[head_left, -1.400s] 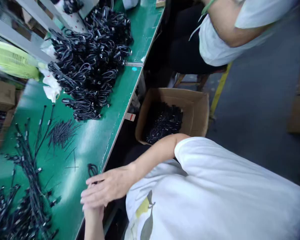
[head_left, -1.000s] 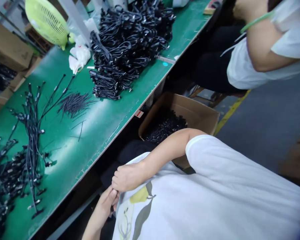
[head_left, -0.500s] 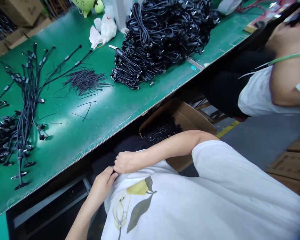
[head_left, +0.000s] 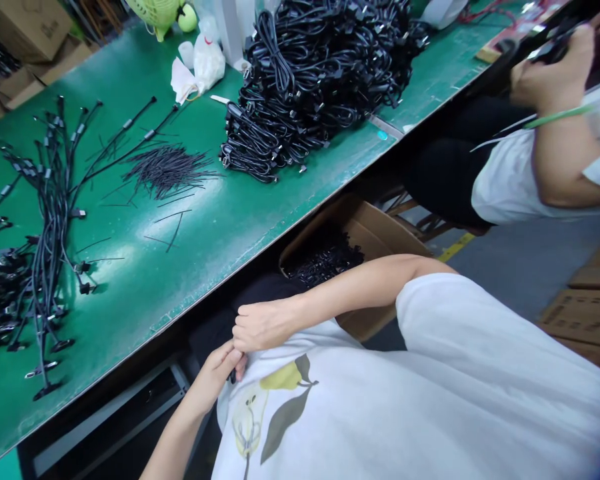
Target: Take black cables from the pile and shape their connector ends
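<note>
My left hand (head_left: 219,372) and my right hand (head_left: 264,325) meet in front of the white shirt (head_left: 360,407), below the bench edge. My right hand is closed, knuckles up, and its fingertips press against those of my left hand. A small black piece (head_left: 231,376) pokes out beneath my left fingers; its kind is mostly hidden by them. What my right fingers pinch, if anything, is out of sight. On the green bench (head_left: 200,247) lie a heap of bundled black cables (head_left: 325,73), a pile of short black ties (head_left: 167,170) and a bunch of loose black cables (head_left: 55,213).
More black cables with connectors (head_left: 3,293) lie at the bench's left end. Under the bench edge stands a cardboard box (head_left: 380,230) holding small black pieces. A co-worker's hand (head_left: 555,73) holds something black at right. A green fan (head_left: 155,13) and white bag (head_left: 209,63) stand behind.
My hands have turned slightly together, and a black piece now shows below my left fingers. The co-worker's hand has moved left and into fuller view. The camera view has shifted slightly.
</note>
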### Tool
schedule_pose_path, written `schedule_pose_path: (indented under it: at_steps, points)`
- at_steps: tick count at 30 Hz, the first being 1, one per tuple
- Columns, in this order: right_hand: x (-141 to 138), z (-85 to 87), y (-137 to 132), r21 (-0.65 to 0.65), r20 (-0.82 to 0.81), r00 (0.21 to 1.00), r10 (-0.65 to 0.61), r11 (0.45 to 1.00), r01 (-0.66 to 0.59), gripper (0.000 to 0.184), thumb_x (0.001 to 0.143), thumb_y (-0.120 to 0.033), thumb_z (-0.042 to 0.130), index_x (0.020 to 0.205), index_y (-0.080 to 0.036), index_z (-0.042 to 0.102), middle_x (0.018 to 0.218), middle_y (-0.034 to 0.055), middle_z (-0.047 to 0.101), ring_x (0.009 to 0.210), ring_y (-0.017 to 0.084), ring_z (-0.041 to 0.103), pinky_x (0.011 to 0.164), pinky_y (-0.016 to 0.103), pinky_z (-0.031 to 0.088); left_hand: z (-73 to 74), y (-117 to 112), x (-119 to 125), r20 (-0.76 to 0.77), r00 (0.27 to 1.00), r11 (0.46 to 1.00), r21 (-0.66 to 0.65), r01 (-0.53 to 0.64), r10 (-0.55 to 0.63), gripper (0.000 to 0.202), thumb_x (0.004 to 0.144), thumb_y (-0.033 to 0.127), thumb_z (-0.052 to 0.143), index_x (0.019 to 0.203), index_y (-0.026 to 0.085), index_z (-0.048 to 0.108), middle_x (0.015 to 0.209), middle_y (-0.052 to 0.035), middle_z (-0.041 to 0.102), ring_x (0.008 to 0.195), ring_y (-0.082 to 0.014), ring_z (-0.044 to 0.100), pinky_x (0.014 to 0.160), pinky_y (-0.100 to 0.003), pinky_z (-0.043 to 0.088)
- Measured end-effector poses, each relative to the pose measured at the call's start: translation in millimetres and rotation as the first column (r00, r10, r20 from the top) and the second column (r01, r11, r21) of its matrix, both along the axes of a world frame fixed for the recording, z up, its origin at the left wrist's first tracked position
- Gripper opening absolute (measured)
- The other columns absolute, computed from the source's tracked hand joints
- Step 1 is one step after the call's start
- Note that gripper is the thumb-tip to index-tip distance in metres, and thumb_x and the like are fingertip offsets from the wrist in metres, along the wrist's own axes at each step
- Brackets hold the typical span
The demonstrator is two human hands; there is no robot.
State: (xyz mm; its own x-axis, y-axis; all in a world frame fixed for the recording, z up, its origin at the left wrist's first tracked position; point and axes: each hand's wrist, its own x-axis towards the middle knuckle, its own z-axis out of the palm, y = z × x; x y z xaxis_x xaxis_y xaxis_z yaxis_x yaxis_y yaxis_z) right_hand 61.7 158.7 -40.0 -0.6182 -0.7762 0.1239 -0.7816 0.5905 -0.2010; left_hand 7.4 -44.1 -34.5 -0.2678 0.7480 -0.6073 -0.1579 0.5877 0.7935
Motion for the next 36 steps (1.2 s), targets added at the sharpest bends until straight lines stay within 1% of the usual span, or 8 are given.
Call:
schedule_pose_path:
  at_steps: [5,10,15,19,23,26,30,36]
  points:
    - [-5,-2.9,0,0.026,-0.001,1.0,0.013,1.0,-0.013,0.036,0.104,-0.033,0.03,0.087,-0.014,0.056,0.077,0.0037,0.058,0.065,0.015,0.045,0.062,0.032,0.027,6.4,7,-2,-0.148,0.983,0.995,-0.015,0.104,-0.105,0.04,0.095,0.046,0.04,0.08,0.016,0.061,0.084,-0.0062,0.064,0.08,-0.0179,0.054,0.079,-0.029,0.04]
    - [-17,5.0,6,-0.044,-0.245,0.969,-0.032,0.999,0.022,0.03,0.101,-0.016,0.03,0.081,-0.015,0.053,0.071,0.0017,0.051,0.061,0.014,0.041,0.059,0.033,0.023,19.2,7,-11,-0.359,0.932,0.997,0.021,0.069,-0.057,0.044,0.098,0.043,0.033,0.069,0.018,0.055,0.072,-0.003,0.059,0.071,-0.0163,0.052,0.073,-0.028,0.038]
    - [-34,11.2,6,-0.075,-0.315,0.949,0.001,0.997,-0.026,0.026,0.098,-0.017,0.038,0.078,-0.014,0.055,0.067,0.0003,0.048,0.059,0.014,0.042,0.058,0.032,0.025,18.6,4,-23,-0.234,0.972,0.987,0.158,0.02,0.018,0.041,0.098,0.045,0.033,0.081,0.017,0.058,0.08,-0.0059,0.065,0.076,-0.0172,0.056,0.075,-0.029,0.04]
    - [-65,31.1,16,-0.191,-0.088,0.995,-0.056,0.981,0.038,0.021,0.097,-0.031,0.048,0.091,-0.014,0.059,0.083,0.0047,0.059,0.073,0.017,0.052,0.065,0.03,0.036,9.9,1,-29,-0.018,0.96,0.938,0.218,-0.269,0.279,0.041,0.096,0.05,0.039,0.078,0.016,0.054,0.056,0.0018,0.052,0.054,-0.0116,0.048,0.063,-0.026,0.039]
    - [-131,48.3,51,-0.383,0.102,0.853,-0.511,0.771,0.508,0.022,0.098,-0.032,0.046,0.104,-0.015,0.06,0.1,0.0079,0.062,0.092,0.018,0.057,0.078,0.029,0.043,15.1,1,-50,0.23,0.748,0.695,0.277,-0.663,0.622,0.036,0.089,0.05,0.054,0.084,0.015,0.055,0.058,0.0063,0.041,0.046,-0.006,0.037,0.05,-0.022,0.032]
    - [-187,39.4,72,-0.196,0.124,0.597,-0.792,0.571,0.797,0.014,0.092,-0.025,0.053,0.095,-0.015,0.062,0.099,0.01,0.061,0.087,0.021,0.057,0.073,0.03,0.041,26.6,7,-70,0.315,0.614,0.536,0.303,-0.788,0.724,0.034,0.085,0.047,0.062,0.082,0.014,0.055,0.06,0.007,0.039,0.044,-0.0036,0.034,0.048,-0.021,0.03]
    - [-220,23.1,79,0.032,0.129,0.514,-0.848,0.522,0.853,0.011,0.087,-0.022,0.052,0.086,-0.015,0.061,0.094,0.0103,0.06,0.077,0.021,0.056,0.065,0.029,0.038,31.3,15,-82,0.355,0.577,0.481,0.325,-0.814,0.736,0.036,0.082,0.048,0.065,0.08,0.013,0.055,0.059,0.007,0.039,0.044,-0.0032,0.035,0.047,-0.021,0.032]
    - [-168,29.5,68,-0.327,0.441,0.514,-0.736,0.401,0.856,0.008,0.084,-0.026,0.051,0.081,-0.018,0.05,0.078,0.0056,0.061,0.066,0.016,0.056,0.062,0.027,0.041,24.7,19,-82,0.393,0.585,0.477,0.344,-0.809,0.71,0.037,0.082,0.049,0.064,0.086,0.013,0.057,0.06,0.0068,0.04,0.044,-0.0033,0.036,0.048,-0.021,0.034]
